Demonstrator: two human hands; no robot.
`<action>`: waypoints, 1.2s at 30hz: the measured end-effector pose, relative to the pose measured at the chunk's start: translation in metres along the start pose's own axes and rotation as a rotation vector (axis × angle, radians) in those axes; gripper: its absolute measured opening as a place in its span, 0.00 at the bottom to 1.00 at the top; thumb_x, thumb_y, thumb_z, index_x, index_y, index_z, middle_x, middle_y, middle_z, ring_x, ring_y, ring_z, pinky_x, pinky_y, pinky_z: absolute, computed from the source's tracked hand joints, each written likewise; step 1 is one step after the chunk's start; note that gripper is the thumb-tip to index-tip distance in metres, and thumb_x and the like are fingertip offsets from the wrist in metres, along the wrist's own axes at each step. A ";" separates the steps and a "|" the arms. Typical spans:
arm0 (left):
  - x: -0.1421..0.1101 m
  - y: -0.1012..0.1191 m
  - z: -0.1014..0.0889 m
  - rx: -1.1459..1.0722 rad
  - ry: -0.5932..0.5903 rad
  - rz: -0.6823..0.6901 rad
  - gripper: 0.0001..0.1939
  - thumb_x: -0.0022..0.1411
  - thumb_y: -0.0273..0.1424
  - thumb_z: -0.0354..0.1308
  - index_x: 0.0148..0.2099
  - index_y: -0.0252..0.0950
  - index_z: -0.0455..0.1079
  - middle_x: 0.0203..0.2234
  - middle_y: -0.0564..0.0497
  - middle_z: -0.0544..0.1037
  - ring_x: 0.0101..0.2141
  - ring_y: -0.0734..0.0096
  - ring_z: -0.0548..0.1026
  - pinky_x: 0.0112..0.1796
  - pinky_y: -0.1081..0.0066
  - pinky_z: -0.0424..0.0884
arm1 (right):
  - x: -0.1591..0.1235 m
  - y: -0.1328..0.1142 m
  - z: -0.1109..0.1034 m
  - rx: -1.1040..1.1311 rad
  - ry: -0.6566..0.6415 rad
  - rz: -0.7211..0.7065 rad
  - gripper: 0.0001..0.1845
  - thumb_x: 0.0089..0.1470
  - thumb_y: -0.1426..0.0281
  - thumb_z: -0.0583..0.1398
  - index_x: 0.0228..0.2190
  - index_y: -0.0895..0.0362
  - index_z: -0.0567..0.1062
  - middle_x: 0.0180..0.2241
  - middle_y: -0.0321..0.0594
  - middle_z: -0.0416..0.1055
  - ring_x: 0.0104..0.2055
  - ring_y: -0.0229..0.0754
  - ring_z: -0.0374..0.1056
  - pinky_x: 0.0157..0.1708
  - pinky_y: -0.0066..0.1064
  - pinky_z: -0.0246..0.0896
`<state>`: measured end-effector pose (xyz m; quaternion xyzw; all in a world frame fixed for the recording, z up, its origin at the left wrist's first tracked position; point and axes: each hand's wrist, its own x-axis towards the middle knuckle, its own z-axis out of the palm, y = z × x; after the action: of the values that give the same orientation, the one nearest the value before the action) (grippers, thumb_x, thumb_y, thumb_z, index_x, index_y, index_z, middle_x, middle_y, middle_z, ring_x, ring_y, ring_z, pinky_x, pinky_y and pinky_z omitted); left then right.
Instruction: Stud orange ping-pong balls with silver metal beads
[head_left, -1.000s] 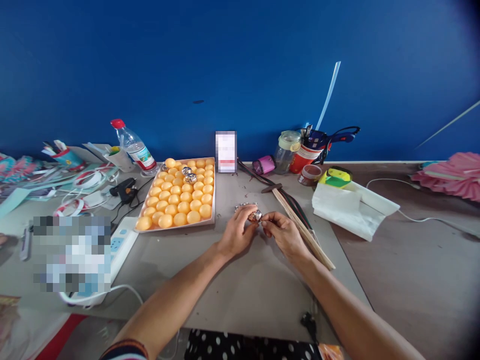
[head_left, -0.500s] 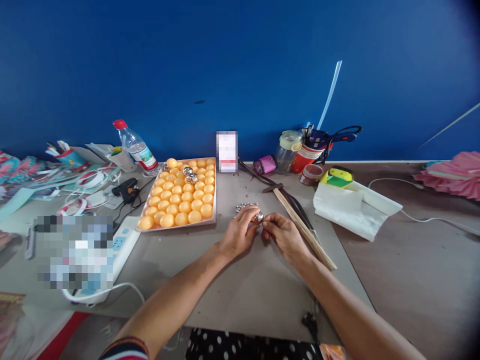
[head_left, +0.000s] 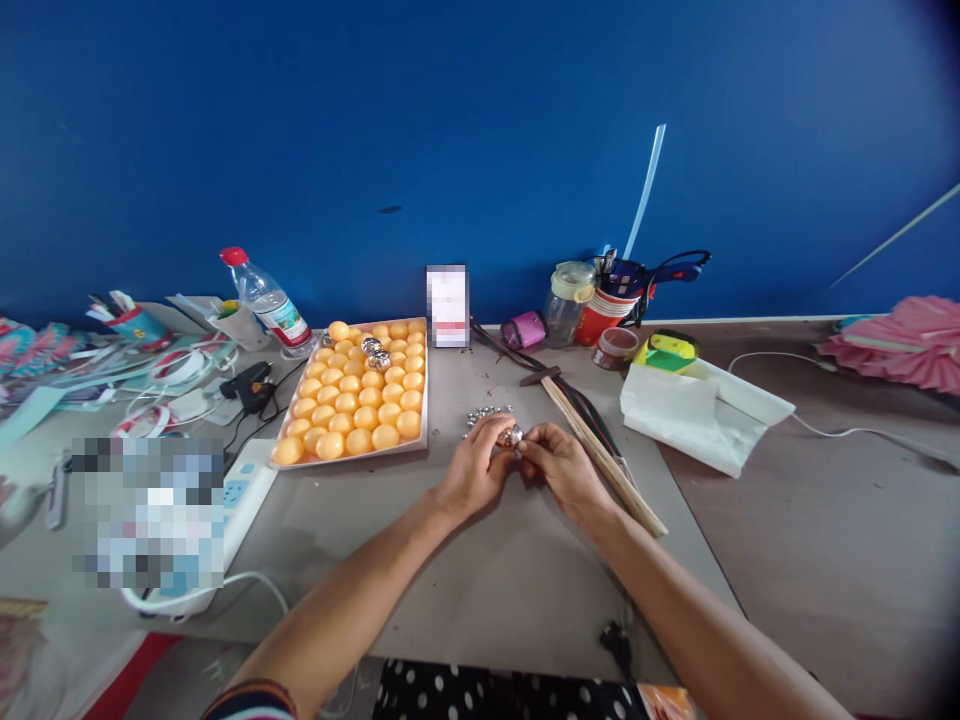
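Note:
My left hand [head_left: 478,468] is closed around a shiny silver ball [head_left: 513,435], with thumb and fingers on its left side. At the ball's right edge, my right hand [head_left: 564,468] has its thumb and forefinger pinched together. Whatever sits in that pinch is too small to make out. Just behind the left hand lies a cluster of small silver pieces [head_left: 486,412] on the grey table. Further left, a shallow white box [head_left: 426,400] holds rows of orange ping-pong balls [head_left: 362,441]. A few silver-covered balls [head_left: 379,359] rest on top of them.
Wooden sticks [head_left: 600,450] and dark cords lie right of my hands. A red cup of tools [head_left: 604,312], a jar [head_left: 568,305] and white paper [head_left: 697,415] stand or lie beyond. Leftward are a bottle [head_left: 281,310], a glue gun [head_left: 251,385] and a power strip [head_left: 251,490].
Both hands stay together at the silver ball, and my right fingertips have come closer against its lower right side. The whole view has shifted slightly.

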<state>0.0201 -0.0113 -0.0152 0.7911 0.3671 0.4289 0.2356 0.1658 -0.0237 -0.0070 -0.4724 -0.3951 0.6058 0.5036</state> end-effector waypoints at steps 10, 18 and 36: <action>0.004 -0.007 -0.005 -0.159 0.209 -0.218 0.19 0.62 0.33 0.52 0.54 0.35 0.59 0.46 0.42 0.71 0.44 0.65 0.73 0.45 0.63 0.71 | 0.002 0.005 -0.007 -0.768 -0.048 -0.469 0.08 0.50 0.69 0.58 0.34 0.56 0.73 0.32 0.42 0.69 0.35 0.43 0.63 0.36 0.35 0.58; 0.004 -0.003 -0.003 -0.071 0.188 -0.130 0.18 0.62 0.31 0.52 0.54 0.35 0.59 0.47 0.42 0.70 0.47 0.64 0.70 0.48 0.62 0.69 | -0.014 0.005 0.010 -1.284 -0.326 -0.609 0.09 0.54 0.65 0.58 0.35 0.54 0.76 0.38 0.45 0.66 0.42 0.47 0.57 0.40 0.38 0.53; 0.004 -0.004 -0.003 -0.077 0.164 -0.125 0.18 0.61 0.31 0.52 0.54 0.35 0.60 0.46 0.41 0.70 0.46 0.63 0.71 0.47 0.61 0.69 | -0.012 0.010 0.011 -1.194 -0.358 -0.653 0.08 0.55 0.71 0.55 0.31 0.56 0.74 0.34 0.44 0.70 0.39 0.45 0.60 0.40 0.36 0.54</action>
<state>0.0173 -0.0055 -0.0143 0.7193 0.4171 0.4905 0.2610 0.1528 -0.0370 -0.0120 -0.4184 -0.8585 0.1717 0.2417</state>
